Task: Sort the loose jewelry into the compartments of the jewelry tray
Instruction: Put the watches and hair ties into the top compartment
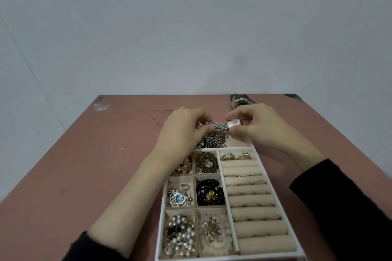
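A white jewelry tray (262, 161) with beige lining lies on the table in front of me. Its left compartments hold beaded bracelets, pearls and pendants; its right side has ring rolls with several rings. Above the tray's far end, my left hand (182, 127) and my right hand (261, 125) both pinch a silver metal watch band (220, 126), one at each end, the clasp on the right. Under it, in the far compartment, lies a pile of silver chain pieces (215, 141), partly hidden by my left hand.
A silver wristwatch with a dark dial (241, 101) sits on the reddish-brown table (95, 154) near its far edge, just behind my right hand. A pale wall rises behind the table. A scuffed patch (101, 105) marks the far left corner.
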Tool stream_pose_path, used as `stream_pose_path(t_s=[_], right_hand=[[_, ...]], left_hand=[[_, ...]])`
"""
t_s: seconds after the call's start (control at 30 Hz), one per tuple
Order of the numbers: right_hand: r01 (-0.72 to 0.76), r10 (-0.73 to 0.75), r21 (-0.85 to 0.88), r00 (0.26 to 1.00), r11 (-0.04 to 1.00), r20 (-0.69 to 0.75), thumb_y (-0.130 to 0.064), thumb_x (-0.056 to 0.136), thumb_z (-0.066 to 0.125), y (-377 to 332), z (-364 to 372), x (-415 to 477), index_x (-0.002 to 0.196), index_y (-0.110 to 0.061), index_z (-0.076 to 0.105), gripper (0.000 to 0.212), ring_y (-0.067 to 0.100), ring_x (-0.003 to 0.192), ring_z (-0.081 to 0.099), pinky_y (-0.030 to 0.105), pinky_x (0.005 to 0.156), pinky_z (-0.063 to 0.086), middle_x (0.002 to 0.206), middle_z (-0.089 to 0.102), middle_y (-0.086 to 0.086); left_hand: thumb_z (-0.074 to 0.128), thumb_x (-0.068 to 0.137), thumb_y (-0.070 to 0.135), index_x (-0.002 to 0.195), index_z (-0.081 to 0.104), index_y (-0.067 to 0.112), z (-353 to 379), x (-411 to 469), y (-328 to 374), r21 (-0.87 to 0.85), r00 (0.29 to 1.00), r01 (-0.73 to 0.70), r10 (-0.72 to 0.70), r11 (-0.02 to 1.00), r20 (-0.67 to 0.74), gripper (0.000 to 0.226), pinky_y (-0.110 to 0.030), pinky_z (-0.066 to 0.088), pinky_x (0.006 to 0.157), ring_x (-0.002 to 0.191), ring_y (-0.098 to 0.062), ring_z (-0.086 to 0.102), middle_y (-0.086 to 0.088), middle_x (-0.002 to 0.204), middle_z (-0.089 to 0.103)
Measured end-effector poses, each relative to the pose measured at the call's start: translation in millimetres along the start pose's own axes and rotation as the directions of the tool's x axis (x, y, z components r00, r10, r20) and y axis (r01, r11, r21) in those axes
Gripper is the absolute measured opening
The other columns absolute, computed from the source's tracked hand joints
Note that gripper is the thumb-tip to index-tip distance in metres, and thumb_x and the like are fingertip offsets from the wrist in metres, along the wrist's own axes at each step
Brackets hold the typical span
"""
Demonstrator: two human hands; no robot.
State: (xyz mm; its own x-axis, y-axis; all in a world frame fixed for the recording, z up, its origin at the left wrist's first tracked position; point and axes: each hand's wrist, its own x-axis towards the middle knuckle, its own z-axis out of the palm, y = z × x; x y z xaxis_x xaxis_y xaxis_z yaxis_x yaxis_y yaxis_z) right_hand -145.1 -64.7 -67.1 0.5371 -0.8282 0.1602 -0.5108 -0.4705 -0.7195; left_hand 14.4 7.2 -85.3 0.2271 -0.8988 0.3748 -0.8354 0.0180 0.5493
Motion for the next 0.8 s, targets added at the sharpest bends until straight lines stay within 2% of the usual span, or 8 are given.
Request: stream_pose_path(t_s=[0.07,0.13,0.2,0.33,0.43,0.57,0.67,0.8], right_hand=[[0.072,-0.069,-0.203,0.997,0.977,0.023,-0.013,0.079,0.07,3,3,3,0.097,-0.022,0.07,0.02,-0.008,0.06,0.051,0.004,0.054,0.036,0.072,0.058,-0.014],[0.134,-0.122,-0.34,0.991,0.931,0.055,-0.019,0.081,0.069,8,5,6,0.104,-0.022,0.069,0.023,-0.001,0.076,0.048,0.011,0.061,0.033,0.088,0.061,-0.01],[0.178,-0.162,-0.41,0.984,0.894,0.075,-0.023,0.083,0.067,12,4,10,0.105,-0.023,0.067,0.022,0.006,0.088,0.042,0.018,0.072,0.028,0.094,0.053,-0.007],[0.209,-0.202,-0.445,0.977,0.871,0.064,-0.024,0.081,0.07,15,2,13,0.095,-0.02,0.069,0.014,0.006,0.078,0.044,0.021,0.065,0.03,0.084,0.056,-0.007],[0.211,-0.2,-0.471,0.977,0.857,0.074,-0.024,0.08,0.07,17,0,14,0.091,-0.02,0.07,0.012,0.008,0.078,0.045,0.022,0.068,0.03,0.084,0.052,-0.007],[0.127,-0.169,-0.329,0.98,0.936,-0.101,-0.012,0.081,0.063,20,-10,21,0.091,-0.023,0.069,0.016,0.003,0.07,0.049,0.01,0.062,0.035,0.079,0.054,-0.009],[0.045,-0.122,-0.356,0.973,0.933,-0.195,-0.01,0.084,0.06,27,-22,46,0.105,-0.017,0.066,0.024,0.017,0.086,0.055,0.021,0.071,0.034,0.091,0.057,0.001],[0.014,-0.027,-0.452,0.999,0.892,-0.023,-0.022,0.081,0.067,37,-29,80,0.126,-0.018,0.054,0.047,0.024,0.104,0.052,0.027,0.083,0.037,0.11,0.055,0.007]], left_hand=[[0.064,0.083,0.036,0.098,0.067,0.029,2,-1,1,0.128,1.0,-0.022,0.024,0.992,-0.016,0.017,-0.03,0.043,0.077,0.088,-0.009,0.048,0.014,0.076,0.052],[0.062,0.084,0.038,0.102,0.066,0.03,4,-1,1,0.226,0.997,-0.061,0.068,0.972,-0.022,0.02,-0.027,0.036,0.073,0.092,-0.01,0.043,0.01,0.085,0.06],[0.061,0.085,0.039,0.104,0.066,0.03,5,-1,2,0.273,0.996,-0.081,0.087,0.959,-0.011,0.022,-0.026,0.033,0.073,0.096,-0.012,0.044,0.008,0.094,0.066],[0.06,0.085,0.042,0.103,0.068,0.031,6,-1,0,0.306,0.995,-0.093,0.096,0.947,0.007,0.023,-0.025,0.031,0.075,0.092,-0.012,0.039,0.008,0.1,0.065],[0.057,0.087,0.042,0.106,0.068,0.033,5,0,-3,0.339,0.994,-0.11,0.1,0.934,0.046,0.023,-0.026,0.032,0.077,0.088,-0.011,0.031,0.007,0.105,0.062],[0.052,0.088,0.042,0.102,0.069,0.032,2,-1,-2,0.272,0.996,-0.085,0.082,0.959,0.025,0.024,-0.028,0.035,0.078,0.091,-0.013,0.036,0.006,0.096,0.059],[0.051,0.089,0.037,0.1,0.067,0.027,0,-1,-2,0.204,0.996,-0.059,0.071,0.977,-0.051,0.022,-0.024,0.029,0.074,0.093,-0.014,0.039,0.007,0.09,0.056],[0.05,0.089,0.031,0.1,0.067,0.025,-2,1,-4,0.159,0.993,-0.048,0.064,0.986,-0.095,0.022,-0.025,0.03,0.077,0.095,-0.014,0.037,0.004,0.096,0.058]])
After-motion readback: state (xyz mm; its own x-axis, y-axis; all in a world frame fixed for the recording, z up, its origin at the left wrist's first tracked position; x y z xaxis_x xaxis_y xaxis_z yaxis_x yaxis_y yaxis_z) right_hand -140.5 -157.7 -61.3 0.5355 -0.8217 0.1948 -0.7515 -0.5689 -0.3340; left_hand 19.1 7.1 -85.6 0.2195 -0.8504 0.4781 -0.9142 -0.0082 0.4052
